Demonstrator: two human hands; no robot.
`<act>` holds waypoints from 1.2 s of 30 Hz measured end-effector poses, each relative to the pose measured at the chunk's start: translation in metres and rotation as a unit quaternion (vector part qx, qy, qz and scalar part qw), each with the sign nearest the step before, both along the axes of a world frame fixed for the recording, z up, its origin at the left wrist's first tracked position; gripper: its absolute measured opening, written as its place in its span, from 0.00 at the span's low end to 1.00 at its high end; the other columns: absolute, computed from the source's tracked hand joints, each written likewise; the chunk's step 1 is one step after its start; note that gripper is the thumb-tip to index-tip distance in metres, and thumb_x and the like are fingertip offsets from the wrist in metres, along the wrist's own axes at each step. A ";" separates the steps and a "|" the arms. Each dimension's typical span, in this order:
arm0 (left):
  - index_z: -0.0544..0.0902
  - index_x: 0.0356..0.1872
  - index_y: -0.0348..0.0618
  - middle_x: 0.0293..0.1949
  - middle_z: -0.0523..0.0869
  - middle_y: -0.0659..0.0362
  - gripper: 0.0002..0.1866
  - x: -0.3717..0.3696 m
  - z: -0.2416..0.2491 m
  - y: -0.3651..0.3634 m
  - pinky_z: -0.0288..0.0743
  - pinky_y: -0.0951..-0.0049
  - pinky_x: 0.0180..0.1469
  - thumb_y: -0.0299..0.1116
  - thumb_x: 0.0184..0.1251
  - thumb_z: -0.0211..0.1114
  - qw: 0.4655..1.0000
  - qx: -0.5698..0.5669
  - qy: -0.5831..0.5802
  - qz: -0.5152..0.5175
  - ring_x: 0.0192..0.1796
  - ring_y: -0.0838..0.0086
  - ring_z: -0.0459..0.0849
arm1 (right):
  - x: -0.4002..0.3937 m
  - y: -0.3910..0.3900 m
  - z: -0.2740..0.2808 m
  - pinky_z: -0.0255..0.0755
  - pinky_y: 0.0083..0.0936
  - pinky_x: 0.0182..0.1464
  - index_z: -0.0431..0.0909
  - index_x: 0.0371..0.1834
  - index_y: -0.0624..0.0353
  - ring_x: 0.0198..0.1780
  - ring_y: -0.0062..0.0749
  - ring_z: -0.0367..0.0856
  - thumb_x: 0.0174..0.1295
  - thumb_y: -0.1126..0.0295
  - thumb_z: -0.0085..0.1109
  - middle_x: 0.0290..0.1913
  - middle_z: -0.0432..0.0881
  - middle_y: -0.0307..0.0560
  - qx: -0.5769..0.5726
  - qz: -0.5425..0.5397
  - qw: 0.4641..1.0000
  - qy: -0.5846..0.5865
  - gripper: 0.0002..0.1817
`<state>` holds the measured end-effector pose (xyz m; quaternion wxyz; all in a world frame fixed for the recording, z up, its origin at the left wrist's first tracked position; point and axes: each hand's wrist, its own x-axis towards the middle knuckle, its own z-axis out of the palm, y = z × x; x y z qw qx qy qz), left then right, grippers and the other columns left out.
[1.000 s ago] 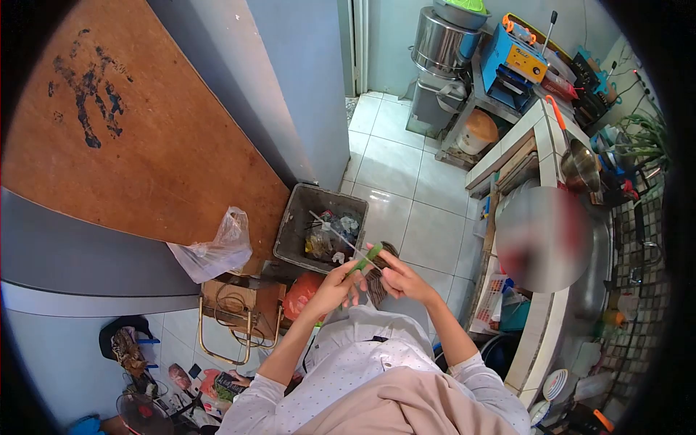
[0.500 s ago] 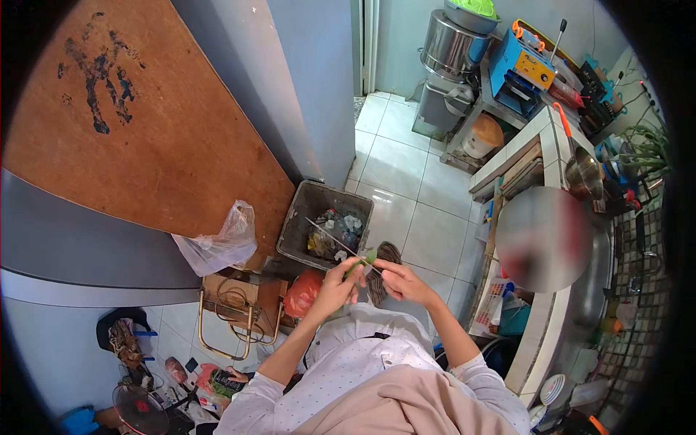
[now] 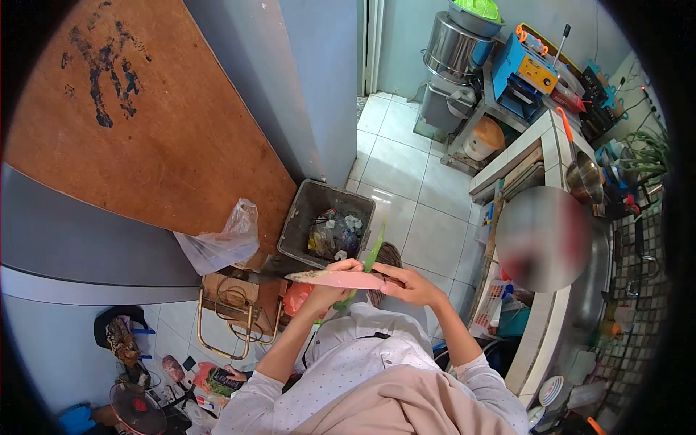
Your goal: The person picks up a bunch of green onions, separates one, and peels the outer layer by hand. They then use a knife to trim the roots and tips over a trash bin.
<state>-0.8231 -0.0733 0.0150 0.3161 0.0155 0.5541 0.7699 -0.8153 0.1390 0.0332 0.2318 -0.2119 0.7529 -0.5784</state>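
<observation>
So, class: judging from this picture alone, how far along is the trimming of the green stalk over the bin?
Done: scraps already lie in the grey bin. In hand: the left hand grips the green stalk, and the right hand holds a pink knife across it. Left: the stalk is long and uncut, so most trimming seemingly remains.

Bright, even daylight; white floor tiles (image 3: pixel 406 181) reflect it softly, with weak shadows. Strong fisheye bending, black vignette at the corners. One oval patch at right is deliberately blurred (over the counter (image 3: pixel 544 239)). Centre reasonably sharp.
</observation>
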 end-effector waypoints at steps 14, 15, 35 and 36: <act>0.77 0.41 0.40 0.21 0.71 0.70 0.09 0.014 0.004 -0.002 0.52 0.87 0.17 0.24 0.61 0.53 0.999 -0.026 0.005 0.023 0.19 0.91 0.63 | 0.006 -0.006 -0.016 0.52 0.19 0.19 0.67 0.57 0.58 0.15 0.19 0.56 0.61 0.62 0.50 0.12 0.60 0.38 -0.073 -0.006 0.997 0.006 0.22; 0.78 0.41 0.40 0.21 0.70 0.70 0.10 0.017 0.006 0.001 0.53 0.87 0.18 0.24 0.60 0.54 0.997 -0.017 0.005 0.071 0.19 0.91 0.63 | 0.007 -0.007 -0.018 0.52 0.19 0.19 0.67 0.57 0.58 0.15 0.19 0.56 0.61 0.62 0.50 0.12 0.60 0.38 -0.073 -0.007 0.997 0.005 0.22; 0.80 0.35 0.37 0.24 0.81 0.47 0.08 0.011 -0.015 -0.003 0.73 0.65 0.25 0.24 0.53 0.58 0.779 -0.416 0.436 0.172 0.24 0.58 0.81 | 0.019 -0.068 -0.047 0.54 0.14 0.20 0.69 0.56 0.60 0.19 0.11 0.59 0.61 0.64 0.53 0.17 0.65 0.30 -0.155 -0.226 0.955 -0.117 0.21; 0.80 0.34 0.37 0.23 0.80 0.48 0.08 0.011 -0.014 -0.006 0.73 0.65 0.24 0.25 0.53 0.58 0.764 -0.441 0.441 0.166 0.23 0.58 0.80 | 0.018 -0.074 -0.047 0.54 0.14 0.20 0.69 0.56 0.60 0.19 0.11 0.59 0.61 0.64 0.53 0.17 0.65 0.30 -0.155 -0.225 0.955 -0.118 0.21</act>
